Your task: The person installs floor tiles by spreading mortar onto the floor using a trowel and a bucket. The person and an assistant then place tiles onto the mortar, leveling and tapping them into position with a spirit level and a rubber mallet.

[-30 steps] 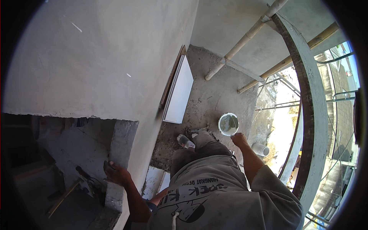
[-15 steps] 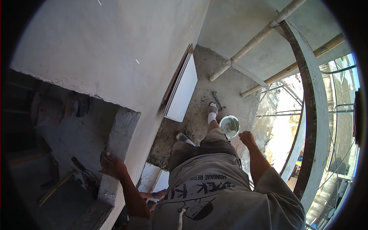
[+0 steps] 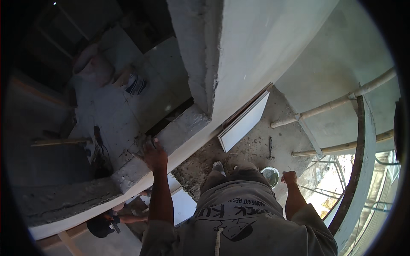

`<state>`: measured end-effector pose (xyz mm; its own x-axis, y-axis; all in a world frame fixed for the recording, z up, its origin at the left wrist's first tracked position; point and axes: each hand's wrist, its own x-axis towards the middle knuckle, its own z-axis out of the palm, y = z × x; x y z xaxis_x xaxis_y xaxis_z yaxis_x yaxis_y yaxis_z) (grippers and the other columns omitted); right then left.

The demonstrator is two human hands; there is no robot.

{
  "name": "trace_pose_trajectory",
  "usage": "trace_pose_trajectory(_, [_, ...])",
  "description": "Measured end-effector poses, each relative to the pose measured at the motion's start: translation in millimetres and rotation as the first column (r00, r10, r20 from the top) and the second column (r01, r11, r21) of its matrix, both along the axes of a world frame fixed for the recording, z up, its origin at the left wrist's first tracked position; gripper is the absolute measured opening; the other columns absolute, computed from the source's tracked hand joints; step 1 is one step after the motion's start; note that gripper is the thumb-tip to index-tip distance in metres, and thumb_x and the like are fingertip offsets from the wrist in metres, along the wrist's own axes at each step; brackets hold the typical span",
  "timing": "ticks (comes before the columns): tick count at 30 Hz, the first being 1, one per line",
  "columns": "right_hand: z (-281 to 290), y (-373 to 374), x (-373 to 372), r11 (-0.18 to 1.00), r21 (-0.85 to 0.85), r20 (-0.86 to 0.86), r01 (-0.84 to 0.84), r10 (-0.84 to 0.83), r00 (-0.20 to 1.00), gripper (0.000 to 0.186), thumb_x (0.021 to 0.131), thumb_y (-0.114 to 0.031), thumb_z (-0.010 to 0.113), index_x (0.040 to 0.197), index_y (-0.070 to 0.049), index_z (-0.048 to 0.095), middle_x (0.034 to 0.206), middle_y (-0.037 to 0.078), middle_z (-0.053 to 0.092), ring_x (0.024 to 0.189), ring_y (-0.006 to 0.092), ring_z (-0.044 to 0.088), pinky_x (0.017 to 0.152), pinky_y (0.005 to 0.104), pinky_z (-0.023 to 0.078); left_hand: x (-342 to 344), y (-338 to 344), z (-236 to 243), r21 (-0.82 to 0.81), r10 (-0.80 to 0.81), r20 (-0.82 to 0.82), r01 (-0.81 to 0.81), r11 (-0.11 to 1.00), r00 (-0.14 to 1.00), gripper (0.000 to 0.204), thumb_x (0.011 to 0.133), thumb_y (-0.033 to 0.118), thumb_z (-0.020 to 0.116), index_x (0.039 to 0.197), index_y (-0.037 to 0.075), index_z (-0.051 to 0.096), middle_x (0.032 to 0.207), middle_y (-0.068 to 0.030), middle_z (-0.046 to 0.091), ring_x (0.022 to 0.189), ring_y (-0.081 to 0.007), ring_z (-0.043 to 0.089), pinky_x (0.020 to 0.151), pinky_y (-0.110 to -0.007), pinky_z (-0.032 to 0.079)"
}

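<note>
One wall ledge [image 3: 184, 129] bears the part-open left hand [image 3: 154, 156], gripping nothing discernible; the right hand [image 3: 289, 177], near the bucket [image 3: 269, 175], is curled, its hold unclear. A flatter left palm should brace better.

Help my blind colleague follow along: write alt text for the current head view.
Person's left hand on a rough wall ledge, right hand beside a bucket. White panels lean on the wall; another person's arm shows lower left.
</note>
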<state>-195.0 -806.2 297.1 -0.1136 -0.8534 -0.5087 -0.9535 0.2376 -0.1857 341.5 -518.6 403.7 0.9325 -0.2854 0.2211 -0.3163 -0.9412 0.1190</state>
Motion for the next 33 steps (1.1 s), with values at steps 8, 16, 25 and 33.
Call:
trace_pose_trajectory(8, [-13.9,-92.6,67.0,0.855,-0.201,0.084,-0.479,0.502,0.861,0.025,0.076,-0.013,0.058,0.090,0.007,0.063,0.086,0.025,0.064,0.085,0.0316,0.063,0.079,0.0371,0.048,-13.3,-19.7,10.0,-0.367,0.066,0.066,-0.037,0.930,0.996,0.040,0.093,0.035,0.040,0.117,0.005,0.053,0.129,-0.0089,0.049,0.127,-0.0246,0.037,0.108,-0.059,0.004])
trace_pose_trajectory(16, [46.9,-164.2,152.5,0.813,0.223,0.092,-0.538,0.531,0.842,0.010,0.081,-0.010,0.052,0.081,-0.005,0.061,0.064,0.012,0.062,0.060,0.0223,0.064,0.041,0.0357,0.044,-38.4,13.0,3.0,-0.391,0.174,-0.068,-0.187,0.901,0.982,0.044,0.092,0.034,0.042,0.124,0.004,0.048,0.135,-0.0130,0.043,0.132,-0.0275,0.031,0.109,-0.056,0.007])
trace_pose_trajectory(25, [35.0,-140.5,193.4,0.521,0.256,0.037,-0.814,0.836,0.547,0.032,0.079,-0.014,0.062,0.110,-0.004,0.060,0.100,0.016,0.065,0.091,0.0269,0.062,0.084,0.0343,0.045,-232.5,47.2,-77.1,-0.284,0.322,-0.604,-0.575,0.767,0.729,0.056,0.088,0.037,0.050,0.135,0.008,0.037,0.133,-0.0160,0.045,0.123,-0.0294,0.044,0.106,-0.062,0.010])
trace_pose_trajectory(33, [20.7,-218.8,188.1,0.391,0.175,0.198,-0.903,0.885,0.422,0.022,0.078,-0.015,0.062,0.092,0.002,0.065,0.088,0.017,0.066,0.079,0.0247,0.065,0.072,0.0323,0.050,-264.6,62.9,-90.2,0.066,0.534,-0.799,-0.843,0.534,0.276,0.047,0.087,0.045,0.047,0.091,0.002,0.067,0.097,-0.0218,0.064,0.097,-0.0373,0.060,0.099,-0.046,0.036])
